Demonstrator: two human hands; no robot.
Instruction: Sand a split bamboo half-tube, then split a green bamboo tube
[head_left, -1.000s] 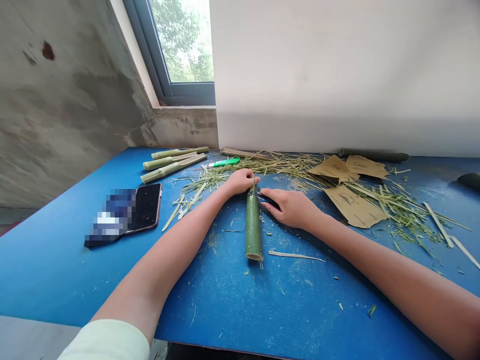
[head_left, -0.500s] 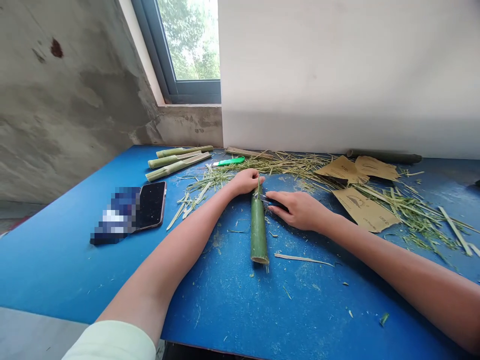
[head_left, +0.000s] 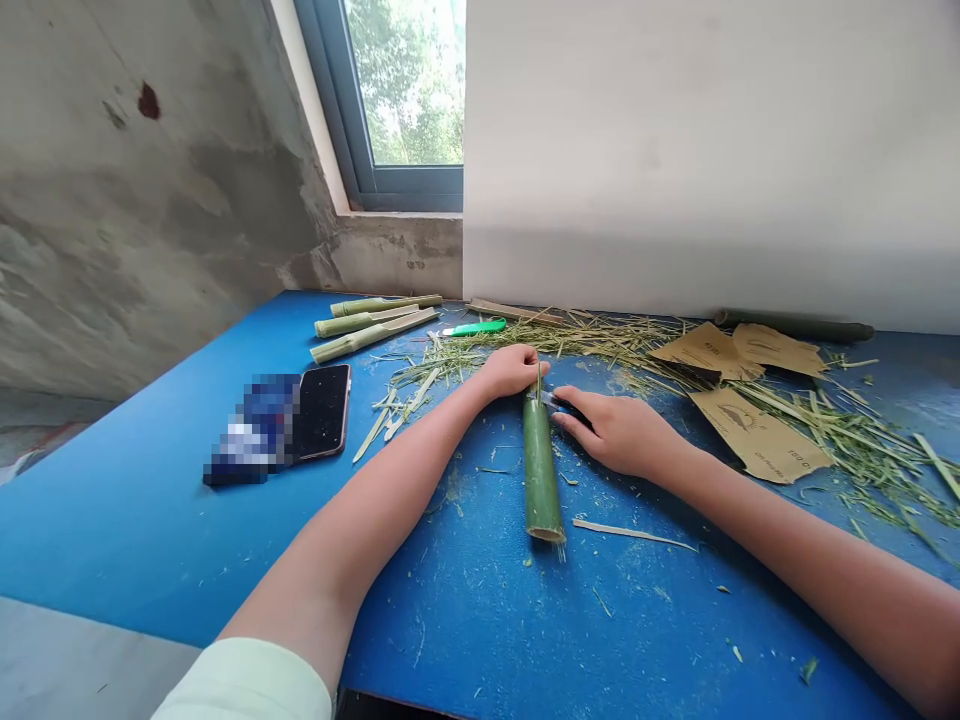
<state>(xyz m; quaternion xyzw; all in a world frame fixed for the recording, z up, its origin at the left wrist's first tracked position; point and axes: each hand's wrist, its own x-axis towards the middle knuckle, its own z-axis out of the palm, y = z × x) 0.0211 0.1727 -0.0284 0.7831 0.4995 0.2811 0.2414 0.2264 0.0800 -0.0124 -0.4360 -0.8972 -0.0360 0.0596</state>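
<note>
A green bamboo tube lies on the blue table, its open end toward me. My left hand is closed at the tube's far end, pinching a thin strip that stands up from it. My right hand rests just right of that end, closed on a small dark-handled knife whose blade meets the tube's far end.
A black phone lies at the left beside a blurred item. Split bamboo pieces and a green cutter sit near the wall. Bamboo shavings and brown paper sheets cover the right side. A dark bamboo pole lies along the wall.
The view has shifted, so everything sits further right in the frame. Both hands keep the same hold at the tube's far end.
</note>
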